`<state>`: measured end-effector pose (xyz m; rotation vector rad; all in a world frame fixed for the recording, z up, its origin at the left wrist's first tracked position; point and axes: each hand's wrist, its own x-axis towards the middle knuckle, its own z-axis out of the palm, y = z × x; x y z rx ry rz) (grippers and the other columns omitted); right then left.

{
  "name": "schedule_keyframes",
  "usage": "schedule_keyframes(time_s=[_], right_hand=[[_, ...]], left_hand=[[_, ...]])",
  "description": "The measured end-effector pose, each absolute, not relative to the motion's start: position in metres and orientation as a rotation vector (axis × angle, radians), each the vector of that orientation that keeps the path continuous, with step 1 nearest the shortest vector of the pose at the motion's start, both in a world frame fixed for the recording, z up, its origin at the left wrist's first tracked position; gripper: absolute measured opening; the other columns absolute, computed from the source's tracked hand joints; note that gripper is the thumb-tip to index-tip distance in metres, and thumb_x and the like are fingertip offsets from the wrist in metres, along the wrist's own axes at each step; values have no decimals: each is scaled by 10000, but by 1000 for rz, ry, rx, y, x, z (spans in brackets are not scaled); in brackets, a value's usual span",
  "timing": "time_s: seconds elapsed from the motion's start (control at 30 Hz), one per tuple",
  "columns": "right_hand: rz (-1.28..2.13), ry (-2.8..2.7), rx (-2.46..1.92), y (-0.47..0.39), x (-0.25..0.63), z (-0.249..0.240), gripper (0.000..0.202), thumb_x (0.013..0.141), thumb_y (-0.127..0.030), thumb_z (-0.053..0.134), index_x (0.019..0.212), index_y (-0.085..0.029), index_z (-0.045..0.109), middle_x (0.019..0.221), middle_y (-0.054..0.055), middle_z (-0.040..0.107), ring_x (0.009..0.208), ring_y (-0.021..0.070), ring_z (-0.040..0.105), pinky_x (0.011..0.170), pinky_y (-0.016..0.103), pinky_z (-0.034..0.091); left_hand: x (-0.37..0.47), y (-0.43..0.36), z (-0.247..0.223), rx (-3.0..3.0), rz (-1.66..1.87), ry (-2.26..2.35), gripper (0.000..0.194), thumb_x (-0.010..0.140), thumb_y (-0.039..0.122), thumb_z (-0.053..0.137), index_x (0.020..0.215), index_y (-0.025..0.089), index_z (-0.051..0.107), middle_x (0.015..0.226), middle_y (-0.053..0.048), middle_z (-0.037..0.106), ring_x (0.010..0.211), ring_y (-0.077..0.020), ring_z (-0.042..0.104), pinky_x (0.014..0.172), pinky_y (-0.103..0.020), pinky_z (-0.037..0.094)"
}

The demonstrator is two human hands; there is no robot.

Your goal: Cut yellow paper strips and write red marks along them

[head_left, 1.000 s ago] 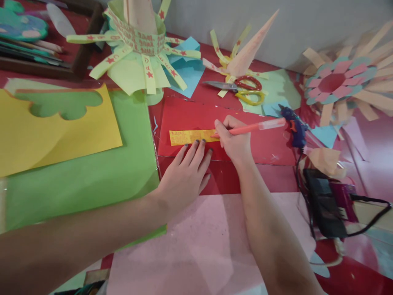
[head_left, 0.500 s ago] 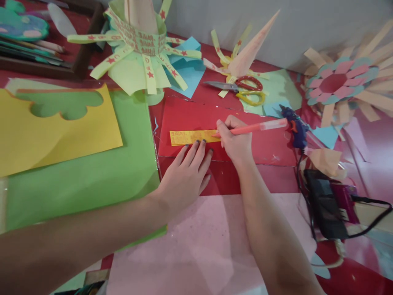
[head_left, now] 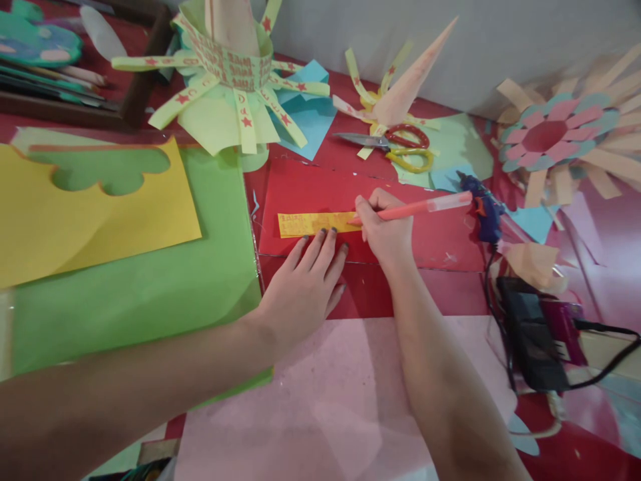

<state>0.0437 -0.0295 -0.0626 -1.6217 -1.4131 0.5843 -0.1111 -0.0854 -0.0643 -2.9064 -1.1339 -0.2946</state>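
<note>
1. Red tabletop, grey wall behind.
2. Right hand pinches pink-orange pen, tip at right part of yellow strip.
3. Left hand flat, fingers slightly spread, fingertips on strip's lower edge.
4. Strip sits on red sheet; its writing is too small to read.
5. Scissors beyond, glue gun to the right, green sheet to the left.

Now, at the left hand, the yellow strip is patterned with reddish lettering against a bright red sheet, coral is flashed by the pen in the right hand, and beyond the left, pale green tabs are marked with red stars!
</note>
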Motion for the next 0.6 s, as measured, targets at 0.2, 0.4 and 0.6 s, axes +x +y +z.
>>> schedule_keyframes(time_s=[0.2,0.4,0.6], right_hand=[[510,-1409,-1615,-29,45,-66,375,789,-212,488,523,-204,223,486,-82,220,451,40,261,464,204,293],[566,-1416,-1597,-30,44,-65,371,771,-180,487,515,-204,218,480,-82,215,443,36,284,461,200,294],[492,-1394,-1587,-29,44,-65,368,726,-121,488,505,-201,204,489,-78,204,468,40,235,452,198,257]], left_hand=[[-110,-85,-64,-2906,-281,-1141,473,923,299,336,1308,44,439,1366,-203,438,1242,-315,435,1015,-436,374],[-110,-86,-64,-2895,-280,-1132,470,922,296,333,1304,46,444,1363,-200,443,1244,-306,434,1017,-430,375],[-111,-86,-64,-2898,-271,-1133,473,921,300,335,1305,46,442,1363,-200,443,1244,-311,433,1014,-433,377]])
